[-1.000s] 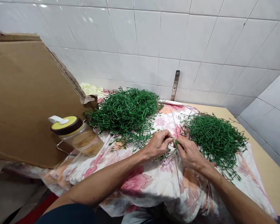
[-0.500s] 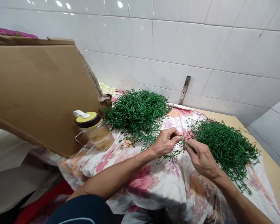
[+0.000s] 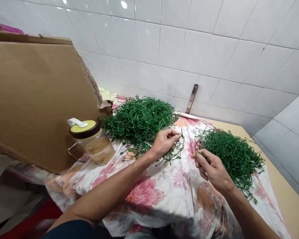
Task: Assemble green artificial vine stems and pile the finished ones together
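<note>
My left hand (image 3: 165,142) is closed in a pinch on a thin green stem (image 3: 182,141) beside the loose strands at the middle of the cloth. To its right, my right hand (image 3: 212,167) is also pinched, with a bit of green showing at its fingertips; what it grips is too small to name. A large heap of thin green stems (image 3: 142,118) lies behind my left hand. Another green heap (image 3: 231,154) lies just right of my right hand. The two hands are apart.
A jar with a yellow lid (image 3: 97,146) stands at the left beside a big cardboard box (image 3: 37,99). Flowered cloth (image 3: 161,192) covers much of the table (image 3: 285,192). A metal strip (image 3: 192,99) leans on the tiled wall (image 3: 149,43). Pale pieces (image 3: 108,95) lie behind the box.
My hands have moved apart from where they nearly met, my left hand shifting leftward. The view has turned slightly, so the jar and heaps appear farther left.
</note>
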### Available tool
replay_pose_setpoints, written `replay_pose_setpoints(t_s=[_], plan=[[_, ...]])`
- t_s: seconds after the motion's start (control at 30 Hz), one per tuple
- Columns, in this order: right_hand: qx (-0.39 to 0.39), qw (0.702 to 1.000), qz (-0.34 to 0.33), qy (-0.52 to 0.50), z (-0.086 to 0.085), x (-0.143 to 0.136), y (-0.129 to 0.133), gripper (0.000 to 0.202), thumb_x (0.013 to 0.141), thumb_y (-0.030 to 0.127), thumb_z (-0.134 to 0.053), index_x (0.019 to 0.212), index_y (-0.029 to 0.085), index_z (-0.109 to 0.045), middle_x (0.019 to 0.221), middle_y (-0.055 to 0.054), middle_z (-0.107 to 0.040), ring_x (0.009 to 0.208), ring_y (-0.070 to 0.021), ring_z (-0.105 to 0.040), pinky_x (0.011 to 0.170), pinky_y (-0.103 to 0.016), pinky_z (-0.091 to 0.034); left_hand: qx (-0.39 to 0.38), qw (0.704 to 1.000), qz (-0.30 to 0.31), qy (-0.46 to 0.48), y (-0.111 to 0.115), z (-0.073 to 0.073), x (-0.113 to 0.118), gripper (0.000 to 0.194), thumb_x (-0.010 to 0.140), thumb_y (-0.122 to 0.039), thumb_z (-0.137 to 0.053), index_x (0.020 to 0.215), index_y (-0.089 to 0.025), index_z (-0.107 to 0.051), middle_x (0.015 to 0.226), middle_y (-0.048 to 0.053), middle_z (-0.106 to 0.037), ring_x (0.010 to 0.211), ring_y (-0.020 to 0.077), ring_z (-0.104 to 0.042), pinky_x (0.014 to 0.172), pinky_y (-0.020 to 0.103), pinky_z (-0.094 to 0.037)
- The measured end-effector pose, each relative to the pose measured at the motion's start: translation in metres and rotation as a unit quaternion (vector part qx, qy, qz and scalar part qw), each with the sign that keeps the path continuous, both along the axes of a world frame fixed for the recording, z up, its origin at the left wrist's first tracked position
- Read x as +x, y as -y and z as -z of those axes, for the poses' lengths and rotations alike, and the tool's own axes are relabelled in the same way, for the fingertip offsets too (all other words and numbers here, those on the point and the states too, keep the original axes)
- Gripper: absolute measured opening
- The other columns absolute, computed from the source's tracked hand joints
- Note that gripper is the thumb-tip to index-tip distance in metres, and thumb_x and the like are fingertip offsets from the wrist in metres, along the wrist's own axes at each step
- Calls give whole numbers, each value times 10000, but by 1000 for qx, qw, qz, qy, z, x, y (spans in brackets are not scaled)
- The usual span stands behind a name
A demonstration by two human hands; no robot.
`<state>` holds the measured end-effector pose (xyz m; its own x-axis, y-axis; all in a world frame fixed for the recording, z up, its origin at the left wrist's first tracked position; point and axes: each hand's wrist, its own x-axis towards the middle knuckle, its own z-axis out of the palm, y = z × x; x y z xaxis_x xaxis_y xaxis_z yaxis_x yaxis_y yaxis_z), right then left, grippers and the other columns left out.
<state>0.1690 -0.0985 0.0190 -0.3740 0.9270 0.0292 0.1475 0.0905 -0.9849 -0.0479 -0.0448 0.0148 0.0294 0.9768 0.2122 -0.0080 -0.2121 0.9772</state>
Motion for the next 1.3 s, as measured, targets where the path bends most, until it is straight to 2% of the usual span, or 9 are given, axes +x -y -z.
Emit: replay_pose_setpoints(t_s=[0.23,0.47,0.67,0.73,0.8,0.87,0.93,1.1,1.3], plan=[[166,973,78,142,-15,21,-7,316,982,496,-542,976,195,-639,799,-45,-636,669,-163,-560,597,-281,-443,-83,993,60,54,1,3,3,276,765,-336,-780,819,-118,-620,676,-1,-630,496,95,-613,465,194,-429],[314,783,291,452,-51,96,-79,329,931,391,-542,1103,156,-696,898,-138,-737,771,-268,-651,731,-383,-459,-161,970,116,138,6,5,9,326,737,-270,-847,915,-90,-641,713,41,-681,633,137,-701,649,269,-569],[328,689,256,594,-54,131,-103,590,897,475,-603,1296,42,-622,1170,-290,-684,1062,-425,-619,803,-484,-459,-132,972,119,152,6,9,11,333,692,-194,-853,924,-86,-640,708,20,-674,622,133,-691,645,273,-562],[356,709,266,547,-57,118,-92,521,927,470,-567,1245,69,-667,1189,-267,-687,1096,-405,-623,864,-493,-472,-120,975,115,149,7,9,11,315,697,-176,-835,930,-86,-642,712,24,-680,614,122,-677,639,263,-549],[367,775,255,446,-58,93,-77,410,951,449,-545,1173,148,-713,1173,-181,-719,1035,-328,-672,916,-467,-495,-111,977,112,143,8,8,12,300,693,-160,-822,927,-88,-648,716,26,-683,620,118,-668,643,262,-543],[309,872,161,343,-53,64,-62,329,967,436,-545,1119,215,-735,1123,-100,-751,967,-250,-708,909,-402,-535,-105,978,112,138,8,8,13,298,681,-154,-820,923,-92,-656,725,24,-682,630,117,-661,651,264,-539],[236,932,39,274,-41,36,-51,326,975,434,-551,1138,215,-729,1143,-90,-748,1010,-235,-705,889,-365,-558,-100,980,112,133,9,9,14,309,670,-161,-824,927,-96,-665,744,23,-682,643,114,-651,660,265,-531],[199,952,-69,224,-6,2,-51,295,967,412,-571,1061,185,-734,924,-62,-758,797,-203,-684,735,-308,-542,-71,984,118,111,10,10,15,289,656,-187,-831,893,-106,-688,816,38,-692,704,114,-636,689,257,-499],[202,961,-5,189,10,5,-60,198,917,361,-643,925,191,-744,861,-34,-729,764,-180,-647,715,-279,-499,-44,990,116,71,12,10,19,184,680,-119,-741,859,-103,-700,807,40,-694,717,109,-604,680,234,-452]])
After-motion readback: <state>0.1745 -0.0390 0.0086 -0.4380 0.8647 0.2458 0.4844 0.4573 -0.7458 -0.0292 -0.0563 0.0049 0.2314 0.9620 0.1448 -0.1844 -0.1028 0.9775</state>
